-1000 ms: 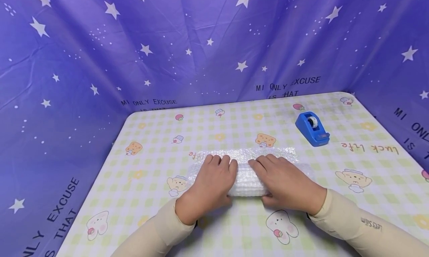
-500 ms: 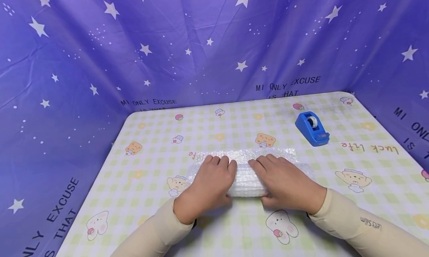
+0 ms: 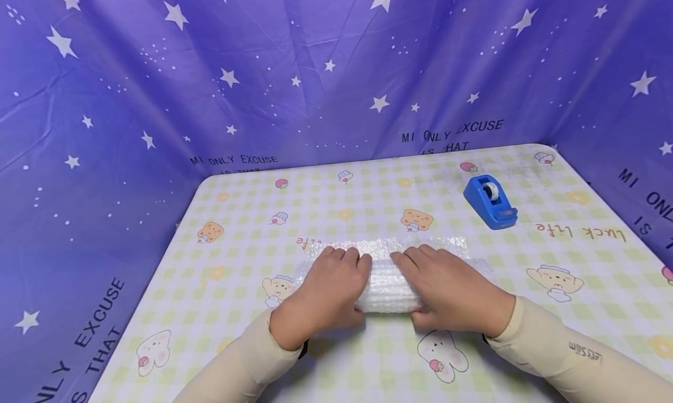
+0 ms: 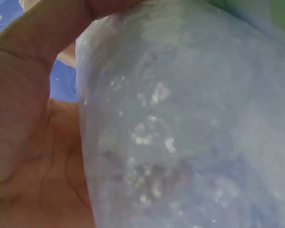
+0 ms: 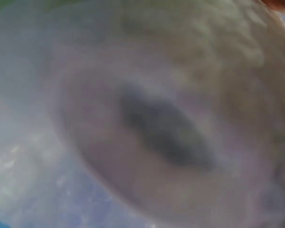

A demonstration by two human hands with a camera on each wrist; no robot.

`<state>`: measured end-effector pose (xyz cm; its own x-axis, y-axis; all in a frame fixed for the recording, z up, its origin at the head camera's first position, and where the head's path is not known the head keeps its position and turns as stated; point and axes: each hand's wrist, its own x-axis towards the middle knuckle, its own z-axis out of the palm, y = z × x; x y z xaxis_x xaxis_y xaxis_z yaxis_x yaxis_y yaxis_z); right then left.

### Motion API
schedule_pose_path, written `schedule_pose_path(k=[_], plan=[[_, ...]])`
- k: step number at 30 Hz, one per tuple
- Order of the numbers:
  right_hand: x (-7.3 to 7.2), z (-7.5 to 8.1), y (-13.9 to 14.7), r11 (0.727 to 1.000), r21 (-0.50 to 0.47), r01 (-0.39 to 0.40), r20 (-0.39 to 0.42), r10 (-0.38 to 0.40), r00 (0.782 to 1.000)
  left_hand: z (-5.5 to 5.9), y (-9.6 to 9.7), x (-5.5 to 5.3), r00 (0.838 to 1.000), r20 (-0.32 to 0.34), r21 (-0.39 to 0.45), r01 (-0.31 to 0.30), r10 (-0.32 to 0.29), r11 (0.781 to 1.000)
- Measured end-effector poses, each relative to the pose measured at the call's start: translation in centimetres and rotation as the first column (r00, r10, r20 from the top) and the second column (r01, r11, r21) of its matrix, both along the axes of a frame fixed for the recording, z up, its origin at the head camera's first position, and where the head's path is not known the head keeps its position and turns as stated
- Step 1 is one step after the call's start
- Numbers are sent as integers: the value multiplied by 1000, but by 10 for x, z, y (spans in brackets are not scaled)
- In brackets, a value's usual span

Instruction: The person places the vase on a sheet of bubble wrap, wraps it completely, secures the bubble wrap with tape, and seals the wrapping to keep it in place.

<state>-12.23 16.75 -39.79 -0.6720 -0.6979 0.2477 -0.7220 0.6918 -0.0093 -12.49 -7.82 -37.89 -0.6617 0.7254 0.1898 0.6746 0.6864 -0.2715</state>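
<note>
A roll of clear bubble wrap [image 3: 389, 289] lies crosswise on the table, its loose flap [image 3: 386, 246] spread out on the far side. My left hand [image 3: 332, 289] grips the roll left of its middle, fingers curled over the top and thumb at the near side. On the right half, my right hand [image 3: 448, 286] holds it the same way. The left wrist view has the shiny wrap [image 4: 180, 118] against thumb and palm. Blurred in the right wrist view, a pale round end with a dark centre [image 5: 166, 133] shows through the wrap; its kind is unclear.
A blue tape dispenser [image 3: 491, 203] with a roll of tape stands at the back right of the table. Cartoon-printed checked cloth [image 3: 236, 309] covers the tabletop. Purple star-patterned curtains [image 3: 305, 58] hang behind and along both sides.
The bubble wrap roll has shifted very slightly toward me under both hands, and the flap's far edge has come nearer with it. Both grips stay the same.
</note>
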Motion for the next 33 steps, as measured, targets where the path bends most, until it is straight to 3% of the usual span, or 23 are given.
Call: schedule_pose_path(k=[20, 33], plan=[[1, 7, 6, 1000, -18, 23, 76, -21, 997, 3, -1, -2, 987, 156, 12, -23, 21, 1000], [-1, 12, 8, 1000, -30, 7, -11, -7, 1000, -1, -4, -9, 983, 183, 53, -1, -9, 999]])
